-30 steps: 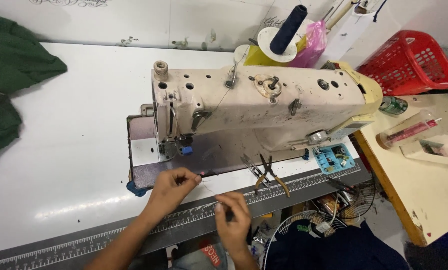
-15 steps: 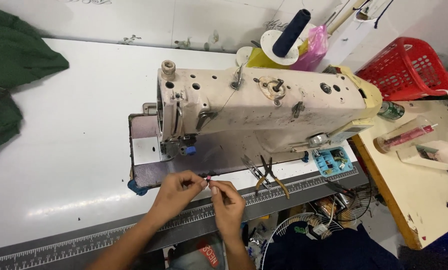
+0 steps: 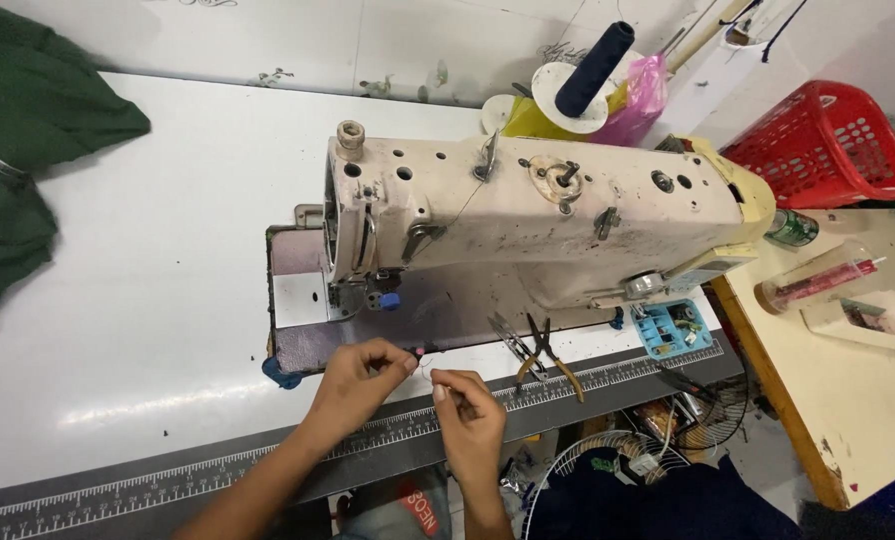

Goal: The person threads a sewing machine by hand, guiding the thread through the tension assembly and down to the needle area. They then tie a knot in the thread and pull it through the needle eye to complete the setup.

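Observation:
A worn cream sewing machine point(image 3: 528, 225) stands on a white table point(image 3: 168, 250). Under its arm lies a dark purple cloth point(image 3: 458, 315). My left hand point(image 3: 358, 380) rests at the cloth's front edge, fingers pinched on a small pink-tipped piece point(image 3: 420, 351). My right hand point(image 3: 468, 410) is just to its right over the ruler strip, fingertips pinched on a thin thread point(image 3: 430, 372) that runs between the two hands. The hands are a few centimetres apart.
Small snips and yellow-handled pliers point(image 3: 548, 355) lie right of my hands. A blue parts box point(image 3: 671, 328) sits by the machine base. A dark thread cone point(image 3: 593, 68) stands behind, a red basket point(image 3: 828, 145) far right, green fabric point(image 3: 28, 150) far left.
My right hand rose from below the table edge to meet the left hand, then drew slightly apart to the right. The left hand stayed at the cloth's edge.

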